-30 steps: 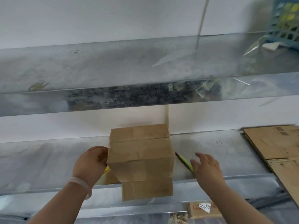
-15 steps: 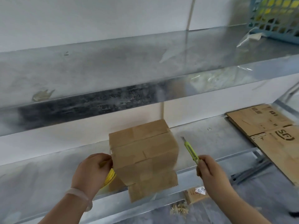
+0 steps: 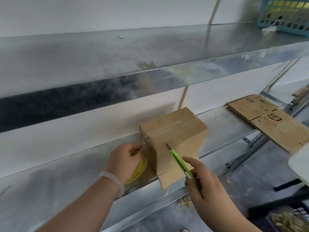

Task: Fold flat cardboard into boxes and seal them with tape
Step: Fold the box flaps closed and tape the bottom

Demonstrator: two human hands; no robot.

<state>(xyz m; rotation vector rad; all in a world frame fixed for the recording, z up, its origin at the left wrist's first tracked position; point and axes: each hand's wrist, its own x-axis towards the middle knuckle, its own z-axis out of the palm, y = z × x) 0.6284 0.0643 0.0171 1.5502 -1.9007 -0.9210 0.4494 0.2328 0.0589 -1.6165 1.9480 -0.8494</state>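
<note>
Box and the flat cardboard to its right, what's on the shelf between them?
Nothing: the head view shows only bare metal shelf between the box and the flat cardboard.

The yellow tape roll (image 3: pixel 140 169) is mostly hidden behind the left hand (image 3: pixel 124 160); the knife (image 3: pixel 177 158) handle's rear end is buried inside the right hand (image 3: pixel 205 183).

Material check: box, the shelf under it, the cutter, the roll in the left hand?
Box: matte brown cardboard, creased flaps. Shelf: sheet metal, probably galvanized steel; dull grey sheen, smeared reflections. Cutter: bright green handle, likely plastic; grey blade looks metal. Roll: yellow, material unclear; mostly hidden by the left hand.
</note>
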